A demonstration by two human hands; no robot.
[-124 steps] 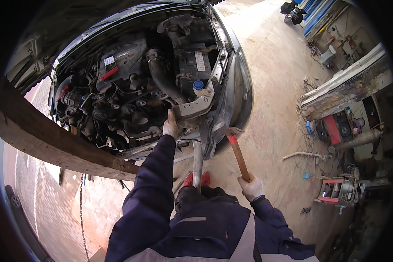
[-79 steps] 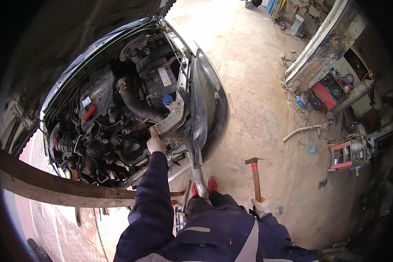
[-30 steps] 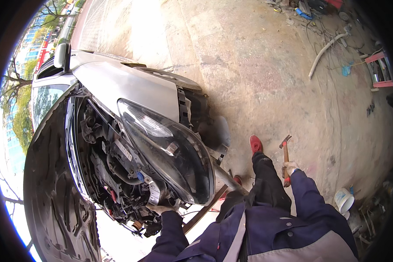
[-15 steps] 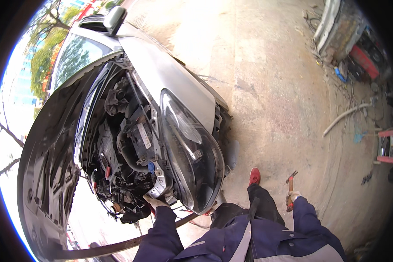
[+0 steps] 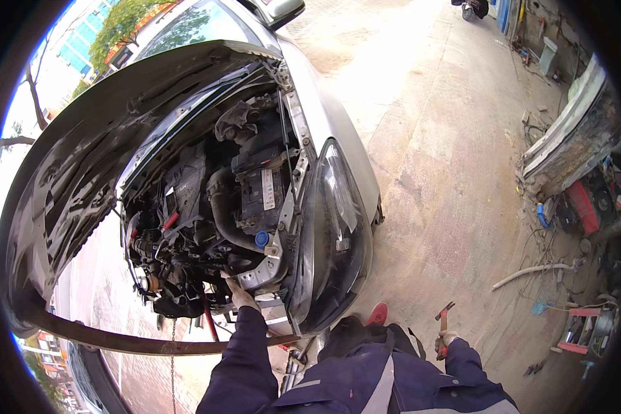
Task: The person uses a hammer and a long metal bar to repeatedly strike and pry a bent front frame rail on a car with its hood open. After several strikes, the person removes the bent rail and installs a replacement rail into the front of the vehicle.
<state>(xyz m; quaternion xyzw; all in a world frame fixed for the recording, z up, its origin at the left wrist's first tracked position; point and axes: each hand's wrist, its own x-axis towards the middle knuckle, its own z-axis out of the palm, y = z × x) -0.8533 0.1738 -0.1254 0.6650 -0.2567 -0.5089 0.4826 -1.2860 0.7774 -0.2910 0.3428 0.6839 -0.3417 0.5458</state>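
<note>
At the front of a silver car, my left hand (image 5: pixel 241 293) grips the edge of a metal bracket (image 5: pixel 259 274) low in the open engine bay (image 5: pixel 221 193); some fingertips are hidden there. A blue cap (image 5: pixel 261 239) sits just above that bracket, and the dark headlight (image 5: pixel 334 241) is to its right. My right hand (image 5: pixel 447 339) is closed round the wooden handle of a hammer (image 5: pixel 444 316), held out over the concrete floor, head upward.
The raised hood (image 5: pixel 62 165) arches at the left, above a curved beam (image 5: pixel 117 336) and a hanging chain. Along the right lie a stained post (image 5: pixel 559 141), red and black machinery (image 5: pixel 583 207), a pale hose (image 5: pixel 531 272), cables and a red frame (image 5: pixel 579 345). My red shoe (image 5: pixel 377 314) shows below.
My view has swung from the fender and floor back toward the engine bay and the wall at right. My left hand stays at the bracket; my right still holds the hammer.
</note>
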